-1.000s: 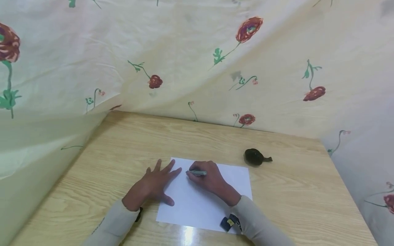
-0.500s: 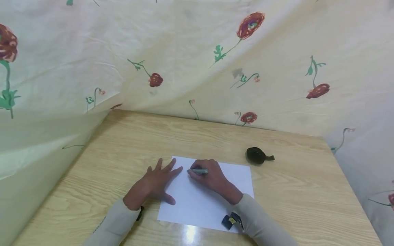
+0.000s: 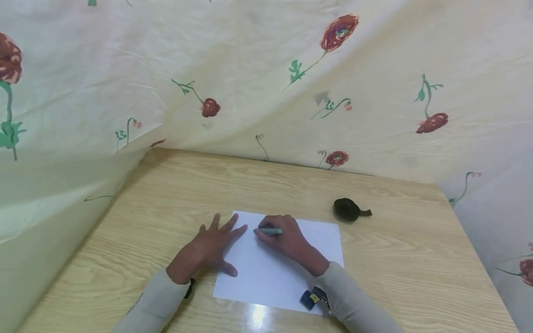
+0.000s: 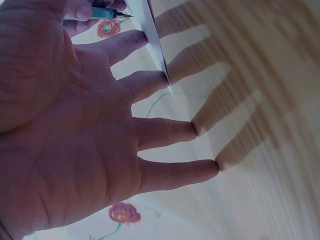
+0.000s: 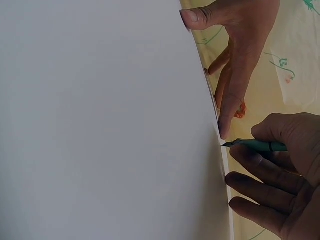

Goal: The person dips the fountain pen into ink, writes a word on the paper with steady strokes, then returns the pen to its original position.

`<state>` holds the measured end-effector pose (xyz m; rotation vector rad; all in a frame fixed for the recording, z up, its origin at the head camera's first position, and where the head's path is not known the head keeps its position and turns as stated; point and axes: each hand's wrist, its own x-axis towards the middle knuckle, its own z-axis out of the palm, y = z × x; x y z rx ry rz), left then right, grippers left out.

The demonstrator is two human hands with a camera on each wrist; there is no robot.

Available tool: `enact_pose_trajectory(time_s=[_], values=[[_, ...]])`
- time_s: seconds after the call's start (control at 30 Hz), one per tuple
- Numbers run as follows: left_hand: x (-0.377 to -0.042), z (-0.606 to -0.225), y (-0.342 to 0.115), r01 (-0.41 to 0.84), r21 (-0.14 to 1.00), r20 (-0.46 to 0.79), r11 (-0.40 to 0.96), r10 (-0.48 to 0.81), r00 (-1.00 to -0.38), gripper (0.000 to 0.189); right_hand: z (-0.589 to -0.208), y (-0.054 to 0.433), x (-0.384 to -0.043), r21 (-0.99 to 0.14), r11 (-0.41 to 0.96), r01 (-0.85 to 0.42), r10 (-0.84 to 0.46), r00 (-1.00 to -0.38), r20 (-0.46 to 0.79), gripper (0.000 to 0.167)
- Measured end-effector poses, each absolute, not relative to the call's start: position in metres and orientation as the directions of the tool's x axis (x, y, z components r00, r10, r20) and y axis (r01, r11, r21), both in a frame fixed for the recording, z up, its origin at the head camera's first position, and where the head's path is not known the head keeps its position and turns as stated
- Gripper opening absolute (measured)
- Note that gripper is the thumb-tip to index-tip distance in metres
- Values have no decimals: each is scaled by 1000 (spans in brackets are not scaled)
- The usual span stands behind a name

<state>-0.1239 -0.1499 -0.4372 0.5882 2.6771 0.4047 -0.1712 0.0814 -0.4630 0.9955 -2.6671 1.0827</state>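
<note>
In the head view a white sheet of paper [image 3: 266, 282] lies on the wooden table. My left hand [image 3: 210, 247] rests with spread fingers over the paper's left edge; in the left wrist view, index and middle fingertips press near that edge and the other two touch the wood. My right hand [image 3: 285, 238] pinches a green pen [image 3: 270, 231] between thumb and fingers above the sheet's upper middle. The pen's dark pointed tip [image 5: 226, 145] is right at the paper in the right wrist view, close to the left index fingertip. No marks show on the sheet.
A small black round dish with a short handle [image 3: 347, 210] stands beyond the paper's upper right corner. Cloth printed with red flowers [image 3: 250, 69] hangs behind the table [image 3: 416, 259] and at both sides. A black-and-yellow wrist device [image 3: 314, 297] hangs over the paper's lower right.
The head view has shifted slightly, moving the whole scene a little up and to the right. Both hands keep their places on the paper, and the pen stays in the right hand.
</note>
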Motion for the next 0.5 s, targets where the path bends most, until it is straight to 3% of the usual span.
enact_pose_trajectory(time_s=[0.5], values=[[-124,-438,-149,334,358,-299,872,446,-844,113,-464,91,-170,-538,519,-664,-541,-743,394,6]])
